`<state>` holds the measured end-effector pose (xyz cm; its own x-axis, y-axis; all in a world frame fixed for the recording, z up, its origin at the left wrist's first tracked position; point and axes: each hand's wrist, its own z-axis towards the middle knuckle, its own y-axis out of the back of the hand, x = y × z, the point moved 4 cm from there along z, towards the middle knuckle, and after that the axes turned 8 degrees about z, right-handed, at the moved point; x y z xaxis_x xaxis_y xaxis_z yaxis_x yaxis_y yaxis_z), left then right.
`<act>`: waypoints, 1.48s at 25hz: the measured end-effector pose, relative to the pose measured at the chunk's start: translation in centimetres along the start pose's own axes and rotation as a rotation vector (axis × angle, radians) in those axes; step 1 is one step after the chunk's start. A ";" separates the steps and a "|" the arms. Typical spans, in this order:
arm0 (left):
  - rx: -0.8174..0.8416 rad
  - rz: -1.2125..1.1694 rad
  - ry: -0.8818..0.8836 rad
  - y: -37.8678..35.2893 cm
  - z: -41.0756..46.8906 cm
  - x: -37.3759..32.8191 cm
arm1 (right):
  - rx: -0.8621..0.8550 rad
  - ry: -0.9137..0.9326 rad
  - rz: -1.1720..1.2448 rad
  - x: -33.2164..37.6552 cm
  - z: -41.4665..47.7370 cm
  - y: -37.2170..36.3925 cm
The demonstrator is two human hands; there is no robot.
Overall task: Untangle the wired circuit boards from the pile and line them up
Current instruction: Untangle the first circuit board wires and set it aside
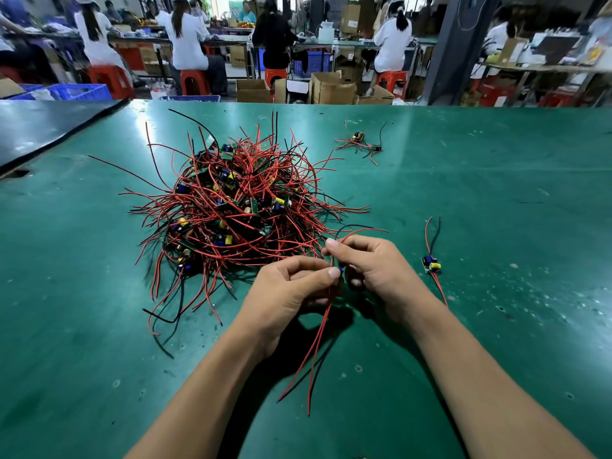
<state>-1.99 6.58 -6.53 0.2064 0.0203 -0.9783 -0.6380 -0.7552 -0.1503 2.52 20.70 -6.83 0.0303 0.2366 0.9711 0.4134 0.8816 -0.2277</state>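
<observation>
Fingertips [332, 273] first, head view. Left hand [291, 286] is curled, thumb and forefinger pinching a small green circuit board with a blue capacitor [340, 269]. Right hand [374, 270] is curled too, thumb and forefinger pinching that board's upper red and black leads [361, 230] just above it. Neither hand has slack.

The board sits between the two hands, lifted off the green bench mat [496, 193], just beside the near right edge of the big tangled pile of red-and-black-wired boards [238, 207]. Its long lower red leads [318, 342] hang toward the camera and look clear of the pile.

My read: this unit is basically free and the step is straightening it before set-down.
- Grip the board by its edges, not the capacitor.
- Slide the right fingers outward along the leads. Don't tug at the solder joints.
- Check that no pile strand near the left knuckles comes along.
- Lay it beside the single laid-out board with yellow and blue parts [431, 265] on the right, same orientation, wires not crossing.

A small knot of wired boards [359, 142] lies well apart at the far right, not yet separated. Most of the job is left.
</observation>
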 end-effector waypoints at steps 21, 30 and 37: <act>-0.127 0.099 -0.006 -0.1 0.0 -0.4 | 0.130 -0.119 0.169 -0.8 -0.2 -1.1; -0.077 0.010 0.003 -0.1 0.0 -0.5 | 0.080 -0.079 0.290 -1.4 0.8 -0.9; -0.049 0.044 -0.041 -0.5 -0.1 -0.5 | -0.097 -0.004 0.419 -0.8 1.3 -0.2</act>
<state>-1.75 6.90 -5.96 0.1476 0.0128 -0.9890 -0.6084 -0.7872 -0.1010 1.20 20.86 -7.70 0.2109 0.5680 0.7956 0.4497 0.6662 -0.5949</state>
